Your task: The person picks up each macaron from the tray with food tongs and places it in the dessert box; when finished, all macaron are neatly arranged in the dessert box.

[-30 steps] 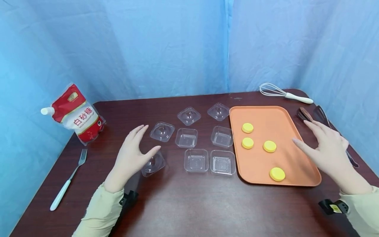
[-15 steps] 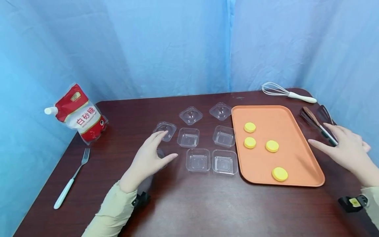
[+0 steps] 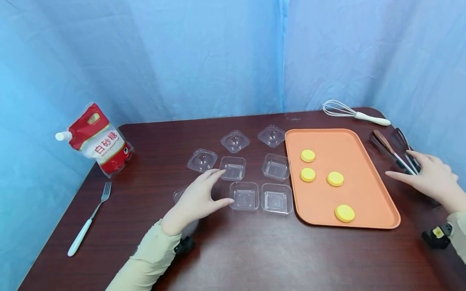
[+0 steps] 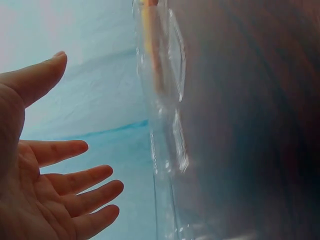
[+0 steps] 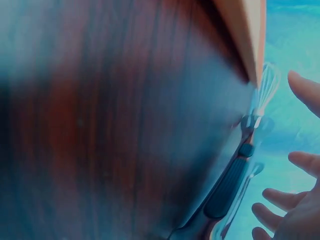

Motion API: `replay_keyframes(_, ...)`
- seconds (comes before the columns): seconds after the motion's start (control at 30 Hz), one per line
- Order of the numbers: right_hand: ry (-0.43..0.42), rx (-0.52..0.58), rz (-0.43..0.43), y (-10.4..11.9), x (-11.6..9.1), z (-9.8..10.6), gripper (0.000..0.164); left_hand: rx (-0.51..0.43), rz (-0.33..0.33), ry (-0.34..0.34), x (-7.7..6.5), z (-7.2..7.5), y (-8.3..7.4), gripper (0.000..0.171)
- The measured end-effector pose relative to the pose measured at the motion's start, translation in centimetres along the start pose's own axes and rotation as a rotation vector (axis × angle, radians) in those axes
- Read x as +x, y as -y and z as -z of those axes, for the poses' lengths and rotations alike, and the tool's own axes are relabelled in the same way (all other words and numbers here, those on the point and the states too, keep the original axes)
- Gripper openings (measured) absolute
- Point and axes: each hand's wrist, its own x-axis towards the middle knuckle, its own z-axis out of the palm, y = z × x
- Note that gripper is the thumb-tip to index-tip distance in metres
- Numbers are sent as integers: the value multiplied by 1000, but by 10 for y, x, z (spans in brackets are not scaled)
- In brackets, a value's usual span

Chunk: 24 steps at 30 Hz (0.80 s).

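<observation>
My left hand (image 3: pixel 199 201) is open over the clear plastic lids and boxes, thumb and fingers spread, holding nothing. Its thumb tip overlaps the left edge of a square clear box (image 3: pixel 244 196) in the head view. Under the hand, one domed clear lid (image 3: pixel 178 194) is mostly hidden. The left wrist view shows the palm (image 4: pixel 55 200) beside blurred box edges (image 4: pixel 181 145). At the right, my right hand (image 3: pixel 435 178) hovers with fingers apart and nothing in it. Just beyond its fingers lie dark-headed kitchen utensils (image 3: pixel 389 147); a black utensil handle (image 5: pixel 227 190) shows in the right wrist view.
An orange tray (image 3: pixel 364 206) bears several yellow discs, one being a yellow disc (image 3: pixel 335 178). More clear lids (image 3: pixel 234 141) and boxes (image 3: pixel 276 166) stand mid-table. A whisk (image 3: pixel 354 114) lies at the back right, a fork (image 3: pixel 89 220) and a sugar pouch (image 3: pixel 103 141) at the left.
My left hand has moved right, from over the nearest lid toward the boxes. My right hand has moved right, off the tray's edge. Both hands stay empty.
</observation>
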Motion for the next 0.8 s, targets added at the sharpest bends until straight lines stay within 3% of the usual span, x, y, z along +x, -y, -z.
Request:
replay_keyframes(0.27,124,17,-21,-13,11,-6,111,26,23,70,-2,-6,-5,77)
replay_keyframes(0.53,267,5,101,-23,22,-7,106,40,61,102,1,-10,-8,78)
replay_keyframes(0.8,227,-12,67,-28,24,-9,88,47,46,146,5,-16,-10,80)
